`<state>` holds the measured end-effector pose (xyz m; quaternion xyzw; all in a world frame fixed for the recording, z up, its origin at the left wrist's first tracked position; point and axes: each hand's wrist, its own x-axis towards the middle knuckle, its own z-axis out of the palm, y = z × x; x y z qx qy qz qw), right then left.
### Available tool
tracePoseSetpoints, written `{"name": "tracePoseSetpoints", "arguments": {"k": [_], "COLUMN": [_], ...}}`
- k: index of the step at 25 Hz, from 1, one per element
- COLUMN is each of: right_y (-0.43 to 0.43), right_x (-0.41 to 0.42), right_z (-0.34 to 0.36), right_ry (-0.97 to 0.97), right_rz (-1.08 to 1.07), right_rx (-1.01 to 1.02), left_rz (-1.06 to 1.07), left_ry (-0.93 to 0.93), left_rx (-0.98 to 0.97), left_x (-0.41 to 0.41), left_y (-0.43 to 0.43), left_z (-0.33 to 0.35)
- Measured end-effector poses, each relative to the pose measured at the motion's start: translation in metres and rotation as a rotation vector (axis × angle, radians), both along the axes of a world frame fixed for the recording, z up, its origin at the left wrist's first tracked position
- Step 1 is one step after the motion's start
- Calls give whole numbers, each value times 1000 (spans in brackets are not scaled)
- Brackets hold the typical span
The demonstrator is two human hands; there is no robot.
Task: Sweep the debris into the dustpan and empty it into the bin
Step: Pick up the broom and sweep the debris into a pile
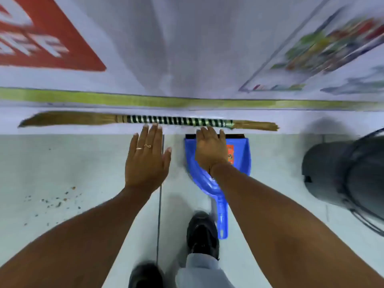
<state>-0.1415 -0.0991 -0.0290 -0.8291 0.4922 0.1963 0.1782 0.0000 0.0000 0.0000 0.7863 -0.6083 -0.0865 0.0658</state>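
Note:
A grass broom (145, 119) with a green-and-black striped handle lies along the base of the wall. Below it a blue dustpan (241, 161) rests on the pale floor, its handle pointing toward me. Small brown debris (58, 201) is scattered on the floor at the left. A dark bin (340, 171) stands at the right. My left hand (146, 161) is flat and open, fingertips just short of the broom handle. Over the dustpan's far edge, my right hand (211, 149) is open too, its fingers reaching to the broom handle. Neither hand holds anything.
A white wall with a red sign (41, 42) and a colourful poster (324, 50) rises behind the broom, with a green stripe along its foot. My two dark shoes (202, 233) stand on the floor near the dustpan handle. A dark floor seam runs between my arms.

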Motion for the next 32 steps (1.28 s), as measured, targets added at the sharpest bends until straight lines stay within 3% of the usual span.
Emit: {"name": "tracePoseSetpoints", "arguments": {"k": [4,8,10,13,15,17,19,24,32], "right_y": [-36,-50,-48,-13,10,34,50,46,130], "right_x": [22,34,29,17,11,9,20,54,94], "right_z": [-84,-114,-102,-50,-7,54,120,224,246], "right_ry": [74,82,68,110,22,65,88,-3,206], "right_rz": [-43,50,104,187,196,150,122,141,190], "right_rx": [-29,-359,-265,-146,-108,-37,154,358,327], "left_rz": [-42,-65,-18,8,-24,-14,26,169,178], "left_ry": [-23,-9,4,23,40,88,88,91,41], "left_rx": [49,70,94,170,241,295,299,255,226], "left_x": [2,-2,-1,-10,-19,-28,-33,-13,62], "left_y": [-24,-27,-17,28,57,79,93,110,179], "left_z": [-86,-117,-112,-71,-23,40,104,208,239]}}
